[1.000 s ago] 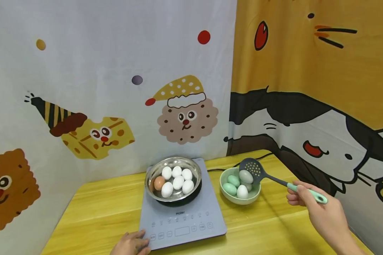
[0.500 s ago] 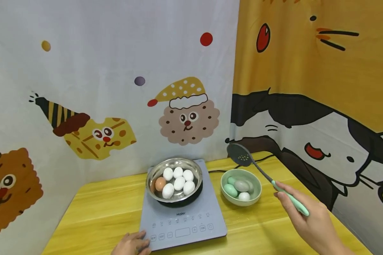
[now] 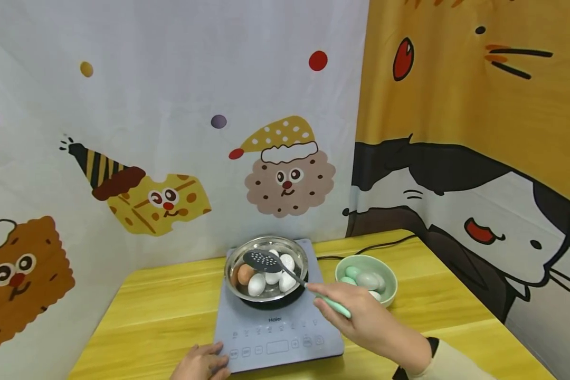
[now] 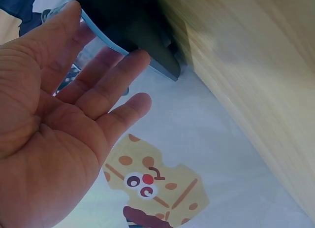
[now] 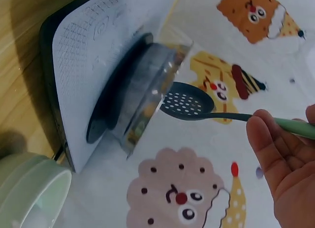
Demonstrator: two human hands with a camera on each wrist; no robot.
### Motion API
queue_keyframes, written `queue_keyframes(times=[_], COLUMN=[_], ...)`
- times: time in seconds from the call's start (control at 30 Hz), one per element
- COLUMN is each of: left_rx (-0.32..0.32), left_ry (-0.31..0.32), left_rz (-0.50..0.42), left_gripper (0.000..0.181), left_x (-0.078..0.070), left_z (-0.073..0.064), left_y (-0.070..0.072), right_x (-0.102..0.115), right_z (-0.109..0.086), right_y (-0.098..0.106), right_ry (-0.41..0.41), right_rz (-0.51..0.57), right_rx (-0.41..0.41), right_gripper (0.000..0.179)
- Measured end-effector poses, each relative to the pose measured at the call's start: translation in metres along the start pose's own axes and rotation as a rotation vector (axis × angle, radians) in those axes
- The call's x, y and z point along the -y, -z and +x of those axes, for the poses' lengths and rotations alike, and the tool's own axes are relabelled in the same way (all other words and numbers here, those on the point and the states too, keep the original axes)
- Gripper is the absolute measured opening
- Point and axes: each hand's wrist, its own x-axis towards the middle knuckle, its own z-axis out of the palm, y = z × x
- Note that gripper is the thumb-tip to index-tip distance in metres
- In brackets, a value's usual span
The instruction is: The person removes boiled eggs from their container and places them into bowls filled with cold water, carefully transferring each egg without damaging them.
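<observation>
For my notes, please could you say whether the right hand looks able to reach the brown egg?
Probably yes: the right hand holds a skimmer over the lidless pan, the brown egg mostly uncovered.

pan (image 3: 262, 243): shiny metal | skimmer (image 3: 262, 260): matt plastic | cooktop (image 3: 248, 322): smooth | table (image 3: 157, 309): wood-grained | backdrop (image 3: 147, 105): matt cloth

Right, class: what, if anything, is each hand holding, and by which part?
The right hand holds the slotted spoon by its green handle. The left hand holds nothing; its fingers rest at the edge of the cooktop.
</observation>
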Motion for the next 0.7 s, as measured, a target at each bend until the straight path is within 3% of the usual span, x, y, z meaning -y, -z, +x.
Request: queue_keyframes(times=[0.1, 0.23, 0.5, 0.7], left_rx=[0.017, -0.006, -0.006, -0.01], left_ry=[0.02, 0.034, 0.021, -0.004], left_rz=[-0.021, -0.006, -0.025, 0.002], left_gripper=[0.03, 0.03, 0.029, 0.029], left_x=[-0.009, -0.012, -0.012, -0.013], left_z=[-0.001, -0.002, -0.003, -0.005], left_y=[0.006, 0.006, 0.008, 0.012], right_x=[0.002, 0.005, 0.002, -0.004], right_z=[0.004, 0.005, -0.001, 0.0], right_y=[-0.009, -0.012, 0.008, 0.019], right_ry=[0.086, 0.157, 0.116, 0.149], right_rz=[-0.048, -0.084, -0.043, 0.008], right_rx=[0.034, 0.083, 0.149, 0.202], right_gripper=[0.025, 0.027, 0.026, 0.027])
